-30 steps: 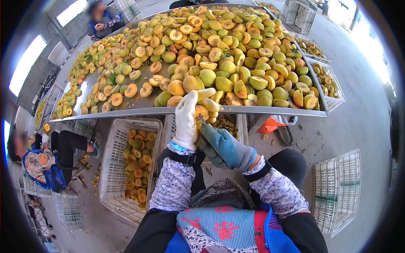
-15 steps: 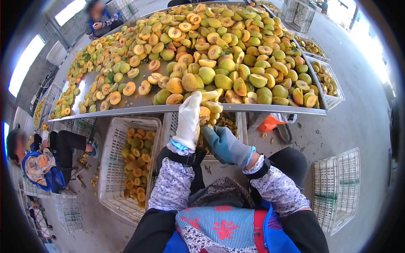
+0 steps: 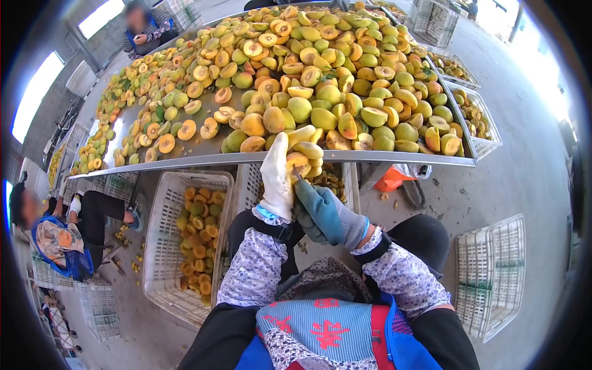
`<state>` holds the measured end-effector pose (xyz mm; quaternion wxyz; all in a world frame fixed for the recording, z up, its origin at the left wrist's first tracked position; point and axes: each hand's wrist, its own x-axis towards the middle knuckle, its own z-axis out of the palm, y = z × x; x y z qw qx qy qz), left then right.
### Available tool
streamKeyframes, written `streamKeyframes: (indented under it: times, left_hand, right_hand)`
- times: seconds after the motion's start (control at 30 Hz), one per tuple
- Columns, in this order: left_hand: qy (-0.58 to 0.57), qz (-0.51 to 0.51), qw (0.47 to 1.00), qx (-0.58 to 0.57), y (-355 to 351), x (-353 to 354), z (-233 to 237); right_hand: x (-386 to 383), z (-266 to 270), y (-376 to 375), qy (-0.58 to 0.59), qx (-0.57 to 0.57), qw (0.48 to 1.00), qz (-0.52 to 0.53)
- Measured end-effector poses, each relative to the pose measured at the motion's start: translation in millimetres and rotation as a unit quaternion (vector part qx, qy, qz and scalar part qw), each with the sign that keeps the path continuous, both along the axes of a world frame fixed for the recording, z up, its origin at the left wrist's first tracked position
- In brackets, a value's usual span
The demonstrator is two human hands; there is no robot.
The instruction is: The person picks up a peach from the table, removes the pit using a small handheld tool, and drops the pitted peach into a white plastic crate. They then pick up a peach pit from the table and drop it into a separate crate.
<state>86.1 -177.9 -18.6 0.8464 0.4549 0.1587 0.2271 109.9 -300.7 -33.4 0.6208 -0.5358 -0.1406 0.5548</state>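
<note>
My left hand, in a white glove with yellow-stained fingers, is closed around a halved yellow peach, cut face towards me. My right hand, in a blue-and-grey glove, grips a small tool with a slim dark tip. That tip touches the middle of the cut face; the handle is hidden in my fist. Both hands are just in front of the metal table's front rim. Beyond them lies a heap of whole-looking and halved peaches.
Below the table, a white crate holds peach halves, and another crate stands behind my hands. White crates stand at right. An orange bag is under the table. Other people sit at left and far left.
The peach half has turned in my left hand so its cut face shows. My right hand has shifted, and the tool's tip is now visible against the fruit.
</note>
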Motion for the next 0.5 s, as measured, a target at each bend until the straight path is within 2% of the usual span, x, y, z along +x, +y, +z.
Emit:
streamKeyframes:
  times: [0.1, 0.13, 0.2, 0.23, 0.3, 0.37, 0.4, 0.5]
  left_hand:
    - [0.014, -0.084, 0.996, 0.041, 12, -3, 1]
    - [0.046, -0.118, 0.988, 0.085, 17, -4, 6]
    - [0.063, -0.125, 0.982, 0.126, 19, -4, 4]
    - [0.07, -0.13, 0.978, 0.147, 19, -4, 4]
    - [0.003, -0.132, 0.991, 0.021, 17, -3, -4]
    - [-0.066, -0.106, 0.988, -0.087, 14, -1, -7]
    - [-0.069, -0.114, 0.986, -0.099, 14, -1, -6]
    - [0.009, -0.116, 0.988, 0.106, 17, -3, -1]
  right_hand:
    - [-3, 10, -1, -0.069, -0.036, 0.997, -0.005]
    - [-2, 8, -2, -0.097, -0.053, 0.994, 0.004]
    - [2, 1, -4, -0.152, -0.087, 0.984, 0.022]
    - [4, 2, -6, -0.084, -0.061, 0.994, 0.033]
    - [7, 7, -10, 0.05, -0.006, 0.997, 0.053]
    - [8, 2, -10, 0.027, 0.046, 0.997, 0.058]
    - [8, 1, -9, 0.016, 0.073, 0.995, 0.06]
    - [-1, 0, -3, -0.175, -0.053, 0.983, 0.01]
